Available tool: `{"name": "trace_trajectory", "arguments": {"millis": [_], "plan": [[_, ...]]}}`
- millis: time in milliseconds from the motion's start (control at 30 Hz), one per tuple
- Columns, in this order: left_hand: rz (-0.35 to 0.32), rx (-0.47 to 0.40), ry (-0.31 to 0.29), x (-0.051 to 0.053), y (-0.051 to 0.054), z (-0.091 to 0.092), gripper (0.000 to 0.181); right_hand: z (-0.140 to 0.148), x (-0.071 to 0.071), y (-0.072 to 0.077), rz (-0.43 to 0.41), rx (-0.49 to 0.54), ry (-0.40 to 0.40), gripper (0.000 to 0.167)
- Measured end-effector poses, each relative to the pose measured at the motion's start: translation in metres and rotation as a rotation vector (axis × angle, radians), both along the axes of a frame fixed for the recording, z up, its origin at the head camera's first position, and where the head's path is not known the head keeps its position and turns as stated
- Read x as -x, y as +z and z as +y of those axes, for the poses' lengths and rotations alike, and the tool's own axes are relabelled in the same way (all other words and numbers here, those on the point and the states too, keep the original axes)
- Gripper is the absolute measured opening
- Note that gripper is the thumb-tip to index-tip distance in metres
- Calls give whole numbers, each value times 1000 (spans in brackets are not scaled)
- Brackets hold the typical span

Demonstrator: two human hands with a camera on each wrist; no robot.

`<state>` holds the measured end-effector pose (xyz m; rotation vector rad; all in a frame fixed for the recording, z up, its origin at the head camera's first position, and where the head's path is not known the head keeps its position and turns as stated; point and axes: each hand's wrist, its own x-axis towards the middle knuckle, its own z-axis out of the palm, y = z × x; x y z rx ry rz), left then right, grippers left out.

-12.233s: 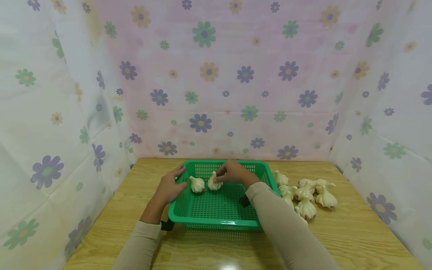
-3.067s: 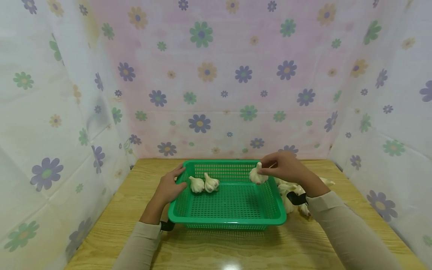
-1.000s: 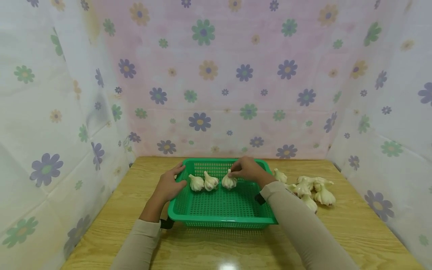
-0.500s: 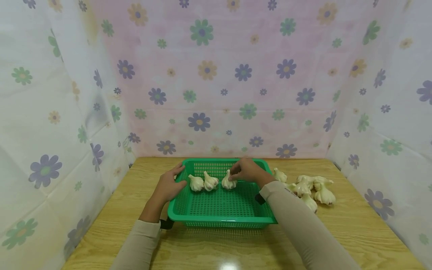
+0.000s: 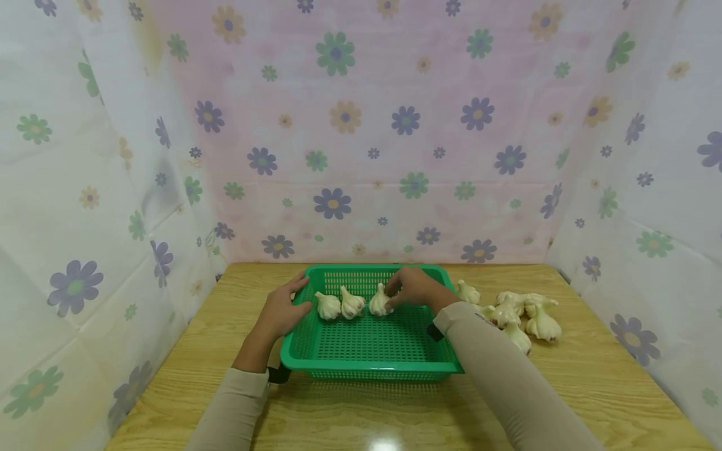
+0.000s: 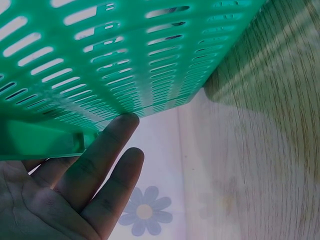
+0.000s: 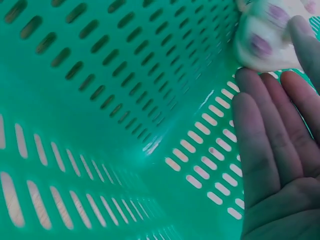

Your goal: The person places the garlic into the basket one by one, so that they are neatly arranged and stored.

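Observation:
Three garlic bulbs stand inside the green basket (image 5: 372, 366) toward its back: a left bulb (image 5: 328, 306), a middle bulb (image 5: 352, 304) and a right bulb (image 5: 379, 302), set slightly apart. My right hand (image 5: 417, 288) touches the right bulb's side, its stem free. In the right wrist view the thumb lies on that bulb (image 7: 265, 40), and the other fingers of the hand (image 7: 280, 135) are nearly straight. My left hand (image 5: 282, 311) holds the basket's left rim, thumb over it. The left wrist view shows fingers of this hand (image 6: 85, 185) outside the basket wall (image 6: 125, 65).
Several more garlic bulbs (image 5: 543, 322) lie in a pile on the wooden table (image 5: 598, 376) right of the basket, partly behind my right sleeve (image 5: 502, 369). Flower-patterned cloth (image 5: 383, 207) stands behind the table and at both sides.
Since the earlier frames the right hand has carried a third bulb from the right into the basket, let go of its stem and shifted it slightly left. The left hand has stayed on the rim.

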<state>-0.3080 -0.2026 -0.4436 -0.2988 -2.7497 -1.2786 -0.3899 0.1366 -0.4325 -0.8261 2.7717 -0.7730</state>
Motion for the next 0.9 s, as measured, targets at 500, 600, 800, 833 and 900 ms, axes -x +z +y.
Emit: {"name": "trace_trajectory", "arguments": {"millis": [500,600,800,833,900], "plan": [[-2,-1,7,0,-1,0,68,-7,-2,2,-17,-37,3,28],[1,2,5,0,-1,0,68,-7,-3,2,-10,-38,5,29],[9,-2,1,0,-1,0,68,-5,-3,3,7,-26,20,31],[11,-1,2,0,-1,-1,68,-5,-3,4,11,-23,18,32],[14,0,3,1,-1,-1,68,-6,-2,5,13,-19,11,32]]}}
